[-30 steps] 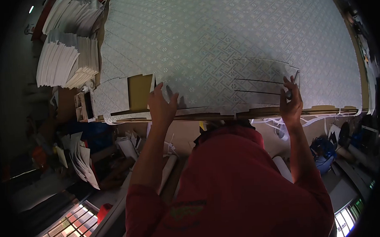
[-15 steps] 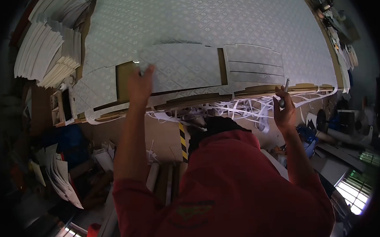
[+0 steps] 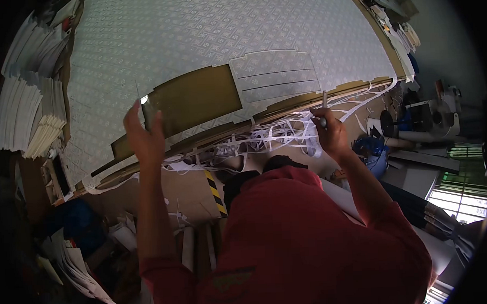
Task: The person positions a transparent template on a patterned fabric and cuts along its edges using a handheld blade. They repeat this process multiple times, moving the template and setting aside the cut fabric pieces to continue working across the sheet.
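Note:
My left hand reaches over the near left part of the table, thumb and index finger apart and a little smeared by motion. Its fingers straddle the edge of the pale patterned sheet, beside a bare olive-brown board area. A small bright glint shows at the fingertips. To the right, a section of the sheet with several cut lines lies flat. My right hand is closed around a slim metal knife, tip upward, at the table's near edge. Part of its handle is hidden in the fingers.
Stacks of white sheets stand along the left side. Tangled white strips hang below the near edge, by black-and-yellow floor tape. A fan is at the right, and rolls and boards lie around the floor.
The loose patterned piece by my left hand no longer covers the board, so a wide olive-brown area shows. My right hand still holds the knife. The whole view has shifted and tilted.

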`<state>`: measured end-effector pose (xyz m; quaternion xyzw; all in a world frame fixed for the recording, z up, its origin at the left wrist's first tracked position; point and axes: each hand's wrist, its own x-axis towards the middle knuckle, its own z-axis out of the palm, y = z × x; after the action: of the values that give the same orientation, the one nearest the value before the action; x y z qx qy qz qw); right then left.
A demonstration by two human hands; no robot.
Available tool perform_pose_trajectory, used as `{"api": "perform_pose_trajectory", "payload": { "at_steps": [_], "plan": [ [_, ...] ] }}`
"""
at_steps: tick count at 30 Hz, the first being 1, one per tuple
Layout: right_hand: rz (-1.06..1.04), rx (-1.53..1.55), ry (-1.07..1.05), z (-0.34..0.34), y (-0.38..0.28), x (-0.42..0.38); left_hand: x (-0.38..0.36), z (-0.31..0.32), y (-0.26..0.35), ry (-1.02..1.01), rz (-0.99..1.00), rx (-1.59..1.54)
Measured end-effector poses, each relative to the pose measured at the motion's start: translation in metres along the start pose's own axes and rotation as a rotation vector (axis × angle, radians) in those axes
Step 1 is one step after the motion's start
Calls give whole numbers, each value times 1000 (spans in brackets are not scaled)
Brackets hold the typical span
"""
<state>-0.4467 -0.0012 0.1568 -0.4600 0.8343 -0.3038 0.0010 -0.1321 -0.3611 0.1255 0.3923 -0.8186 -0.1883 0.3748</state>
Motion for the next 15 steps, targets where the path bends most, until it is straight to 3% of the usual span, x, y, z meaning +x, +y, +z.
{"api": "perform_pose_trajectory", "payload": {
  "at_steps": [4,6,9,15],
  "plan": [
    [88,11,-47,-14,23,11,-31,91,88,-175,65,-299],
    [115,24,-45,-12,42,20,-41,125,120,-216,104,-278],
    [-27,69,62,-3,77,41,-45,157,145,-244,149,-217],
    [-304,158,-103,8,145,89,-51,178,162,-267,167,118]
  ]
}}
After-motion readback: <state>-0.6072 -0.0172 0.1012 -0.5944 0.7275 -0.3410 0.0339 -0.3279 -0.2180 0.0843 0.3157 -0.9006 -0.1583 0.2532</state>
